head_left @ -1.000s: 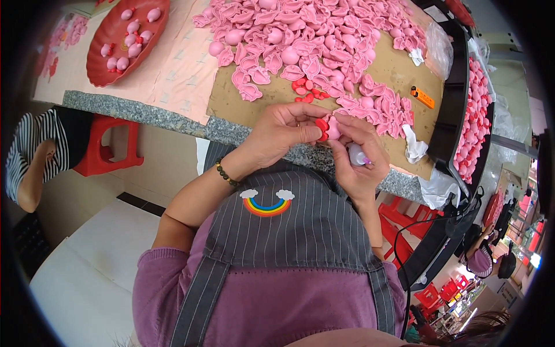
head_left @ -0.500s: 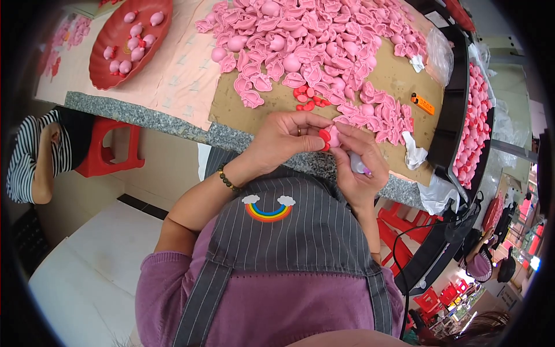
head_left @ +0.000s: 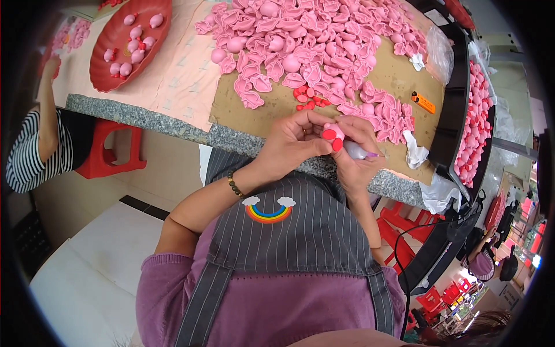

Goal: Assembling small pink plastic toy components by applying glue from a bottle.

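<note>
Both hands meet over the table's near edge around a small round pink figurine [head_left: 334,132] with two flat red oval feet, which face up toward me. My left hand [head_left: 292,139] pinches its left side between thumb and fingers. On its other side, the fingers of my right hand [head_left: 357,153] grip the figurine. A small translucent squeeze bottle [head_left: 356,151] with a purple tip is tucked in that same right hand. Just beyond my fingers lie several loose red oval pieces [head_left: 306,95]. Behind them spreads a big heap of pink molded shell-like parts [head_left: 312,40].
A red scalloped dish [head_left: 99,69] with several pink figurines stands at left. An orange lighter [head_left: 424,102] and crumpled white tissue [head_left: 414,150] lie at right, beside a black tray [head_left: 448,136] of pink-and-red figurines. A co-worker in a striped shirt [head_left: 26,156] sits at far left.
The figurine has turned in my fingers, so both red feet now face me. My hands stay nearly in place. The co-worker's arm has reached up to the table.
</note>
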Tool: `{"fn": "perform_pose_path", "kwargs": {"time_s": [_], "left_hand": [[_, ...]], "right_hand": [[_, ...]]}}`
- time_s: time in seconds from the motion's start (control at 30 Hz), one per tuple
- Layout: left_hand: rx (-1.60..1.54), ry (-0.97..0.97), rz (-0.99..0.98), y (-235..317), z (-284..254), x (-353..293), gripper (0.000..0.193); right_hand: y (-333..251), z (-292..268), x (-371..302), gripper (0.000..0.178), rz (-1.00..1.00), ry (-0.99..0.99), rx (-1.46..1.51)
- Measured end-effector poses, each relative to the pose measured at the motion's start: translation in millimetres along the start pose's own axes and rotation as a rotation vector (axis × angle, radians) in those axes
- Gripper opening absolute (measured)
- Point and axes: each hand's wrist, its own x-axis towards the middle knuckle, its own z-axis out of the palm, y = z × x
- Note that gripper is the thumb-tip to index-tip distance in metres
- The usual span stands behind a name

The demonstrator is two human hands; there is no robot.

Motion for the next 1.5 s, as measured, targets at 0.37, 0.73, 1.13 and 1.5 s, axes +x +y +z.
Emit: {"fn": "perform_pose_path", "kwargs": {"time_s": [0.37,0.73,1.13,1.5], "left_hand": [[-0.216,-0.023,0.014,-16.6,-13.4,1.5,0.025],[-0.187,0.033,0.05,-22.9,-9.3,1.3,0.022],[-0.194,0.039,0.071,-20.9,-8.3,2.5,0.024],[-0.485,0.044,-0.045,-8.7,-9.8,1.8,0.031]], "right_hand": [[11.4,7.8,-4.4,0.04,-0.013,0.003,0.21],[6.6,6.1,-4.7,0.038,-0.02,0.009,0.099],[7.3,8.2,-1.1,0.034,-0.085,0.021,0.078],[0.3,24.2,7.7,0.043,-0.062,0.066,0.012]]}}
